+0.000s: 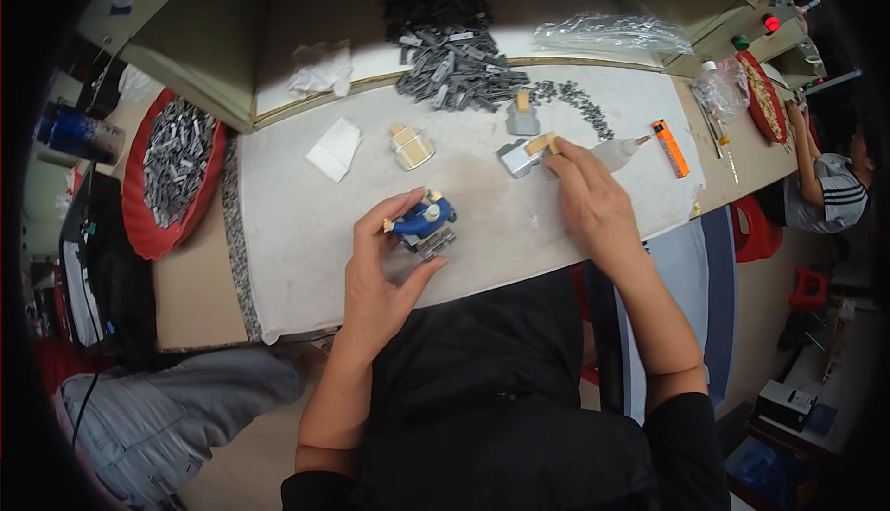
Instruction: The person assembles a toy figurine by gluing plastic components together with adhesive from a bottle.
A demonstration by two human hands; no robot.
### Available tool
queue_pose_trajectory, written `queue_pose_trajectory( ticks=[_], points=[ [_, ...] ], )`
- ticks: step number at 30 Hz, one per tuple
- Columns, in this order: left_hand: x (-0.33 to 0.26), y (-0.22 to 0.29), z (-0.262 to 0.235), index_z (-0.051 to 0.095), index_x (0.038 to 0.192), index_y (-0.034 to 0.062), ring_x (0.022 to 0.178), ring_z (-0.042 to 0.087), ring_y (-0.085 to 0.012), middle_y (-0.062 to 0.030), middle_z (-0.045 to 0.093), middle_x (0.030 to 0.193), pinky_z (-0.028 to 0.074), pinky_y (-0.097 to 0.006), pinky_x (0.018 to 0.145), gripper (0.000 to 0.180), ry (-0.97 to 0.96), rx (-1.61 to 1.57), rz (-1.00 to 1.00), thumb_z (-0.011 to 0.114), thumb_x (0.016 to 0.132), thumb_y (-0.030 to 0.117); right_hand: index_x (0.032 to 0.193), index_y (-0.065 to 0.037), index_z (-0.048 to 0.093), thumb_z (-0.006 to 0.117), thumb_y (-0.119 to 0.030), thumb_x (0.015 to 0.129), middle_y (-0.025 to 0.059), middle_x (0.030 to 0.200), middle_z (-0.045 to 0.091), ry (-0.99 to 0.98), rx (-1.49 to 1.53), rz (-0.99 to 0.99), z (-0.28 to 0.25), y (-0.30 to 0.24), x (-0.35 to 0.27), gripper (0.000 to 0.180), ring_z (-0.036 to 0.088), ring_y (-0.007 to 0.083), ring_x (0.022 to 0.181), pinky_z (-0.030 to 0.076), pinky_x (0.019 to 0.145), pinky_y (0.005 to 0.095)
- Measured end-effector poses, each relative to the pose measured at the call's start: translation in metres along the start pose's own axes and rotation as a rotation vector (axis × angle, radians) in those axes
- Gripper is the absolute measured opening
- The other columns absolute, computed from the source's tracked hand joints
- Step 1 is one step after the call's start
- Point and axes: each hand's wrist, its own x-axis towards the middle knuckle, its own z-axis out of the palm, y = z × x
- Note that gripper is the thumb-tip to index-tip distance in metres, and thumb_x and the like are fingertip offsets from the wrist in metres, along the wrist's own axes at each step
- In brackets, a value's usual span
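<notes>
Assy wkshp w/ parts heap (454, 74)

We see the bottle (616, 152) only partly (the right hand (594, 205) covers some of it). The tiny dark pieces (579, 100) are too small for us to make out.

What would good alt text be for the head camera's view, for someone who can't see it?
A person's left hand holds a small blue figure over a white-covered worktable, while the right hand touches a tan-and-gray piece. Beyond are a heap of gray parts and, at left, a red dish full of gray pieces.
</notes>
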Motion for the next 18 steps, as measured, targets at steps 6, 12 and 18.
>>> queue_pose_trajectory(
  ticks=[6, 12, 18],
  points=[
    [-0.003, 0.002, -0.002, 0.031, 0.12, 0.0037, 0.112, 0.047, -0.0238, -0.0178, 0.046, 0.121, 0.04, -0.034, 0.094, 0.067, 0.033, -0.053, 0.035, 0.068, 0.065, -0.007, 0.102, -0.006, 0.052, 0.049, 0.001, 0.072, 0.0121, 0.088, 0.058, -0.127, -0.075, 0.03, -0.025, -0.006, 0.002, 0.031, 0.059, 0.0271, 0.068, 0.048, 0.056, 0.0338],
    [-0.007, 0.0, -0.006, 0.031, 0.121, 0.0038, 0.111, 0.048, -0.0233, -0.0177, 0.047, 0.12, 0.04, -0.034, 0.094, 0.068, 0.023, -0.096, 0.036, 0.069, 0.065, -0.006, 0.09, -0.003, 0.052, 0.048, 0.002, 0.07, 0.0148, 0.085, 0.057, -0.447, -0.093, -0.022, -0.057, -0.017, 0.006, 0.021, 0.059, 0.0309, 0.065, 0.047, 0.058, 0.0359],
    [-0.006, -0.003, -0.008, 0.031, 0.121, 0.0035, 0.111, 0.048, -0.0234, -0.0178, 0.047, 0.12, 0.041, -0.033, 0.092, 0.069, -0.011, -0.124, 0.044, 0.069, 0.065, -0.005, 0.085, -0.002, 0.058, 0.057, 0.002, 0.066, 0.0141, 0.071, 0.056, -0.534, -0.079, -0.043, -0.053, -0.004, 0.016, 0.019, 0.058, 0.0312, 0.063, 0.047, 0.059, 0.0355]
  ],
)
